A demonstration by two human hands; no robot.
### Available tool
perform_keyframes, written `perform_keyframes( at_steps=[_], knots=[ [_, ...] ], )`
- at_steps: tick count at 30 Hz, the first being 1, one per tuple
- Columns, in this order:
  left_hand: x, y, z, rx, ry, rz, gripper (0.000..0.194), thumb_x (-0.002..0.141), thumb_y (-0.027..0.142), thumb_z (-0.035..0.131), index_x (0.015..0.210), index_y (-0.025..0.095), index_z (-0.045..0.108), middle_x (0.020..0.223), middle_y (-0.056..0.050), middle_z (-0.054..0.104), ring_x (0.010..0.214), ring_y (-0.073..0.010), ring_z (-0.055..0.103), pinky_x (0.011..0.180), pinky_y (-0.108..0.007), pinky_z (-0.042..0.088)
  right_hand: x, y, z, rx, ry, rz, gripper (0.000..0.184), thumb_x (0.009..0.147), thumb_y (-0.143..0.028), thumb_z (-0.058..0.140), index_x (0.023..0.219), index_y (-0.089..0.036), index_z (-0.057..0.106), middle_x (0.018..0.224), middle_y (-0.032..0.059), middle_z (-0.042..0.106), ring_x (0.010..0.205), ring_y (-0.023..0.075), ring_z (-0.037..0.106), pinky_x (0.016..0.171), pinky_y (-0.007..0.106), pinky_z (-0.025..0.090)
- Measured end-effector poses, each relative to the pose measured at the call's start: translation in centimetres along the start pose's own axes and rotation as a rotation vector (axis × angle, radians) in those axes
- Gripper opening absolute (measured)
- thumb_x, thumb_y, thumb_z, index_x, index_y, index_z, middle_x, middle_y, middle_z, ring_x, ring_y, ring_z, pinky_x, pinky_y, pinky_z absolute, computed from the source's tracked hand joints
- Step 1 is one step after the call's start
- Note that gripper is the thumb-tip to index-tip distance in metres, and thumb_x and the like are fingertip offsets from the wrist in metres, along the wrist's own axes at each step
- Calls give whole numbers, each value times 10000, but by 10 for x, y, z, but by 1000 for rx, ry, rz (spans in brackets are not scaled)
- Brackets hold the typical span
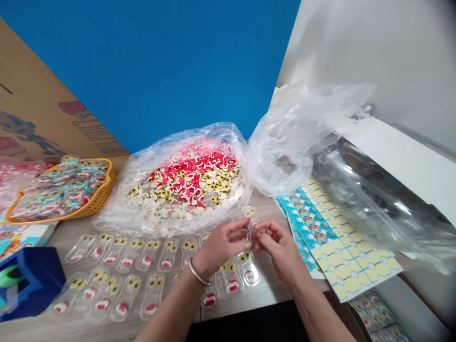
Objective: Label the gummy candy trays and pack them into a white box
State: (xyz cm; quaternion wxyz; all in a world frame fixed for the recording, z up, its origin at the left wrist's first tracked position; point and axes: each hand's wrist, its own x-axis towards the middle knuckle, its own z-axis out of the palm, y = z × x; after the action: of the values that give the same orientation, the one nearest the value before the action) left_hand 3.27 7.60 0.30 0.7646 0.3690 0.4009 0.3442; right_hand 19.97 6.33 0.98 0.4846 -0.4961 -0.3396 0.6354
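I see basket (101, 192) at bench's (274, 280) left, cardboard box (42, 104) behind; bag (119, 197) holding small pieces (192, 178) mid-bench, shells (128, 254) in rows before it; printed sheets (342, 247) right, partly under plastic film (377, 204)

My picture is bright, with soft light and faint shadows. White shine sits on the clear bag (302, 137) and the plastic sheets (377, 194), and a pale patch glows on the table (267, 285). The right side looks smeary, and the far right corners go dark. The small clear piece (250, 230) between the left hand (221, 244) and right hand (281, 249) is too fuzzy for me.
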Motion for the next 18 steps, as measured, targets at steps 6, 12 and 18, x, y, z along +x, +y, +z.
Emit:
perform_keyframes(
  at_steps=[6,12,18],
  knots=[
    [-1,5,6,150,51,17,660,674,205,801,1302,163,601,1009,-103,741,954,-241,680,898,-408,509,0,-5,-5,-268,-8,-63,196,711,-355,745,723,-170,683,641,20,665,570,141,603,560,244,481],
    [0,4,5,141,32,9,630,674,213,801,1277,176,621,1004,-96,740,921,-233,686,898,-427,513,1,-5,-8,-286,-55,-70,207,760,-367,710,743,-163,681,649,37,683,588,154,628,582,251,499],
    [2,-4,1,44,48,-47,692,643,254,844,1286,156,608,962,-97,736,890,-227,685,873,-404,501,2,-6,-5,-277,-75,-68,179,757,-332,702,716,-168,644,585,10,658,547,136,611,562,232,487]
  ],
)
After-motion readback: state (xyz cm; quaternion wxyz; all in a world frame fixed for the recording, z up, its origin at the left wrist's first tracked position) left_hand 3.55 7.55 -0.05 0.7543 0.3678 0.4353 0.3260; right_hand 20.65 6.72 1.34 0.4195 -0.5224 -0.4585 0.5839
